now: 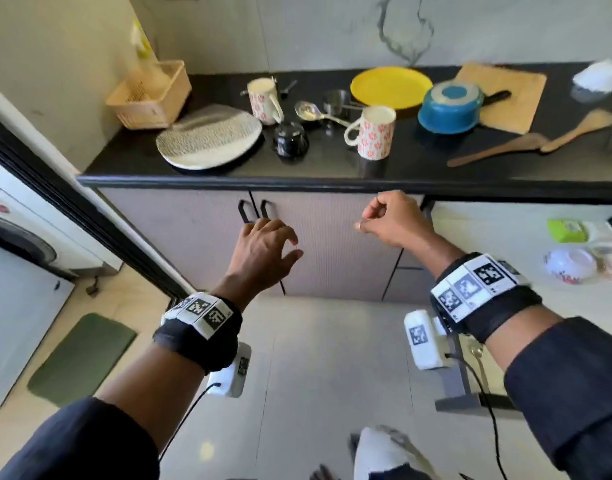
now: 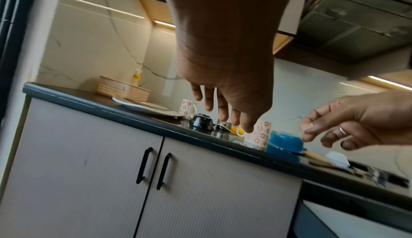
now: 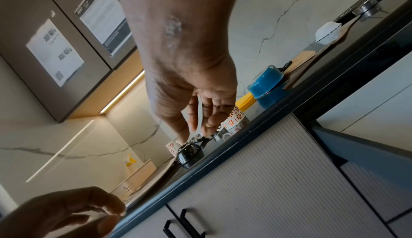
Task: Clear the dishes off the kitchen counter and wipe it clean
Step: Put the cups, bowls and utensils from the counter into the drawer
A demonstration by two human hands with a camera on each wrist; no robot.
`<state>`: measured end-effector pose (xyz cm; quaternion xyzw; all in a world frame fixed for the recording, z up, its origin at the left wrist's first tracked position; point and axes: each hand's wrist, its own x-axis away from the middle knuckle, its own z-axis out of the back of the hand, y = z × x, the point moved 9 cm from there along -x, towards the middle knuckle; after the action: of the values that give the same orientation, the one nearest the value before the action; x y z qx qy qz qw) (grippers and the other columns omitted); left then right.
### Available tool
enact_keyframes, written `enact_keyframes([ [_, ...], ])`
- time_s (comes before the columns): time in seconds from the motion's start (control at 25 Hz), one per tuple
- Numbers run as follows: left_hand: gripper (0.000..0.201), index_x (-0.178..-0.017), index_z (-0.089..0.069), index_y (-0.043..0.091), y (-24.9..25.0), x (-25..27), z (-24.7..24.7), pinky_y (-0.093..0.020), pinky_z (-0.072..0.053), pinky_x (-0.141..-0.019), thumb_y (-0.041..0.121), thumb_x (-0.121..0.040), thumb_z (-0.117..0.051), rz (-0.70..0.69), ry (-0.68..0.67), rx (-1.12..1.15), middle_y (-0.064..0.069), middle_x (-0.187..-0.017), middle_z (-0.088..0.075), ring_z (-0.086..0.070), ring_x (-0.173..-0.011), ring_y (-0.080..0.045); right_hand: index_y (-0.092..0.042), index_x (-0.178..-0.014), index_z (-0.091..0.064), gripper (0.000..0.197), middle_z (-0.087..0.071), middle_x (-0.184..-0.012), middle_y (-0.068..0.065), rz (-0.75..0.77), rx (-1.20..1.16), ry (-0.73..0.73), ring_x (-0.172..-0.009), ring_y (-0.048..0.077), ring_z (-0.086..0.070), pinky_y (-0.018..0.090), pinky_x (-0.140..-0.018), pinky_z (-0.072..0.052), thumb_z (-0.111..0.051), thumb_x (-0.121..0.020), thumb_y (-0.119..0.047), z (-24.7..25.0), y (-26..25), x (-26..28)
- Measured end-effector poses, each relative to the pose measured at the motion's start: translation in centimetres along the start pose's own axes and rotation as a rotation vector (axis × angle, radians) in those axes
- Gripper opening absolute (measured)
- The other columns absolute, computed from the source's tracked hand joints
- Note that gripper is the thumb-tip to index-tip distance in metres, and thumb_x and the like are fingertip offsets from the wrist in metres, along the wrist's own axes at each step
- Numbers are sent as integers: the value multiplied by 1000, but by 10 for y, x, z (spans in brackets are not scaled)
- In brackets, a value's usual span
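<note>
Black tabletop full of dishes, both hands below its front edge.

Right hand, fingers loosely curled and holding nothing, sits lower centre, directly under the near mug; left hand, fingers relaxed and spread, lies under the speckled plate. Basket, upper left, holds a bottle; mug contents cannot be made out.

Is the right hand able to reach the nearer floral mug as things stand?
Probably yes. The right hand is empty, and the floral mug stands near the counter's front edge with nothing in between.
</note>
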<state>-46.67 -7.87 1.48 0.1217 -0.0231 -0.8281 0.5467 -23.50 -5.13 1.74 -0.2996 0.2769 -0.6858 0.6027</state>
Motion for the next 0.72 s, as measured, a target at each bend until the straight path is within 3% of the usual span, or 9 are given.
enact_keyframes([
  [0.24, 34, -111, -64, 26, -59, -71, 11, -36, -37, -95, 49, -87, -65, 114, 14, 147, 4, -116, -60, -51, -115, -22, -20, -95, -60, 30, -60, -101, 0, -16, -57, 232, -92, 16, -60, 30, -74, -51, -81, -74, -22, 5, -4, -77],
  [0.32, 40, -117, -61, 25, -78, -102, 5, -38, -39, -96, 51, -87, -64, 146, 10, 191, 2, -121, -57, -49, -118, -22, -17, -109, -58, 44, -54, -115, 4, -39, -50, 321, -104, 21, -59, 35, -84, -53, -82, -73, -23, 11, -1, -107],
  [0.48, 50, -126, -53, 20, -123, -176, -23, -41, -42, -97, 52, -88, -63, 211, 2, 274, -4, -127, -50, -48, -119, -26, -17, -135, -40, 80, -39, -133, 8, -87, -24, 509, -121, 25, -47, 26, -87, -41, -85, -70, -26, 17, 4, -176],
  [0.64, 67, -138, -42, 14, -158, -230, -40, -46, -40, -103, 44, -85, -69, 265, -17, 318, -12, -138, -42, -44, -126, -32, -25, -149, -15, 114, -23, -150, 9, -178, -49, 533, -137, 27, -32, 40, -106, -38, -89, -63, -34, 7, 18, -223],
  [0.72, 80, -144, -34, 15, -171, -255, -48, -47, -38, -106, 44, -81, -74, 271, -32, 349, -12, -144, -36, -40, -130, -33, -26, -152, -6, 121, -19, -154, 8, -219, -79, 543, -141, 26, -27, 45, -109, -35, -89, -64, -37, 3, 24, -238],
])
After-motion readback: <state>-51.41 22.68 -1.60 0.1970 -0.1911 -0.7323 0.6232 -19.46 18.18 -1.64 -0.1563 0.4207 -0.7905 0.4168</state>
